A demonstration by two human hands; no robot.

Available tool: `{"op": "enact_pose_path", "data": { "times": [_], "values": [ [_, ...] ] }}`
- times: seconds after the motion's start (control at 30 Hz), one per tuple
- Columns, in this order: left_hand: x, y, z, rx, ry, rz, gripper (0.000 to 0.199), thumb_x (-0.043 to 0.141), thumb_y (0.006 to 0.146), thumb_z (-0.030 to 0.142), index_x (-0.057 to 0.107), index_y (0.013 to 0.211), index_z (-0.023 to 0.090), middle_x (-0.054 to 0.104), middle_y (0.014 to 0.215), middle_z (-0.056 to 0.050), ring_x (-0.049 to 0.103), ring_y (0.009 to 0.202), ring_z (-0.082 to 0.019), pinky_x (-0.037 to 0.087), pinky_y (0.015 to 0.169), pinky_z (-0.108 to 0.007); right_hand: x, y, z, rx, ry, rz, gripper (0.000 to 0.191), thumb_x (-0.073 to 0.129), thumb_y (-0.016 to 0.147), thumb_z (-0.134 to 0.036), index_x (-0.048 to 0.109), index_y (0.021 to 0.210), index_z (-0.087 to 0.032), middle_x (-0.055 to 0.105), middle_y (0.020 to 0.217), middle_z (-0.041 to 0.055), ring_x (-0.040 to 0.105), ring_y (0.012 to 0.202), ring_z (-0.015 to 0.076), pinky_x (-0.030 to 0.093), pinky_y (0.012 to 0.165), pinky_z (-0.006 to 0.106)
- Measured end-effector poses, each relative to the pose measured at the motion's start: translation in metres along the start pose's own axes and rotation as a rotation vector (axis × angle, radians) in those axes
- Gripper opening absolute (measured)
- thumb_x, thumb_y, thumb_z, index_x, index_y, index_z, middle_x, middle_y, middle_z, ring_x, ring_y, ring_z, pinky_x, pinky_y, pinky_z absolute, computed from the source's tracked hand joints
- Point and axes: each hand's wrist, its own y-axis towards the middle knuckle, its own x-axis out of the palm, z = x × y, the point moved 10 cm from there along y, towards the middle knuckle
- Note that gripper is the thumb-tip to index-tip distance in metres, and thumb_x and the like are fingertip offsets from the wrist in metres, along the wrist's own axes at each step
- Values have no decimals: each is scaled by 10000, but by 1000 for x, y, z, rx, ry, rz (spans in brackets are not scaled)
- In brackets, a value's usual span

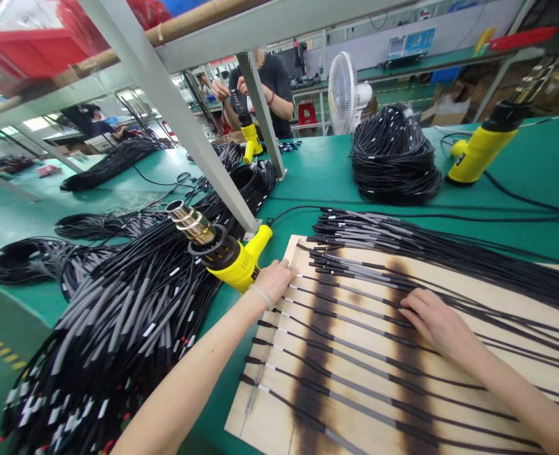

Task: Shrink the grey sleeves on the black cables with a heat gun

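My left hand [276,281] is at the left edge of a scorched wooden board [272,414], its fingers closed on the end of a black cable. My right hand [433,319] pinches a black cable farther along, over the right dark burn band. Several black cables with grey sleeve sections [355,382] and white labels lie side by side across the board. Just beyond my left hand, a yellow heat gun [234,265] stands with its metal nozzle pointing up and left.
A large heap of black cables [132,316] covers the bench at left. Sleeved cables [364,227] are bunched along the board's far edge. Behind are a cable coil [395,158], another heat gun [482,148], a metal post [179,120] and a white fan [343,91]. A co-worker [279,82] works opposite.
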Motion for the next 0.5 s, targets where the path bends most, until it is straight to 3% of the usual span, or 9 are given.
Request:
{"op": "enact_pose_path", "data": {
  "times": [0.17, 0.37, 0.5],
  "values": [
    [-24, 1, -1, -69, -14, 133, 405, 370, 819, 65, 555, 1125, 256, 530, 953, -71, 500, 867, -190, 438, 727, -309, -17, -5, 13, 66, 27, 86, 185, 414, 912, -294, 550, 978, -187, 572, 890, 83, 556, 828, 201, 477, 732, 340],
    [-33, 25, 55, 174, -106, 209, 267, 377, 840, 105, 631, 874, 178, 573, 914, -78, 541, 888, -188, 444, 743, -309, -14, -4, 32, 95, -121, 41, 203, 387, 907, -224, 559, 993, -158, 543, 885, 101, 528, 807, 214, 458, 689, 348],
    [-33, 41, 75, 178, -96, 248, 269, 355, 858, 118, 620, 818, 140, 583, 904, -108, 558, 891, -218, 451, 735, -344, -9, 2, 40, 109, -215, 7, 208, 407, 897, -251, 557, 986, -136, 520, 901, 113, 508, 812, 228, 439, 643, 340]
  ]
}}
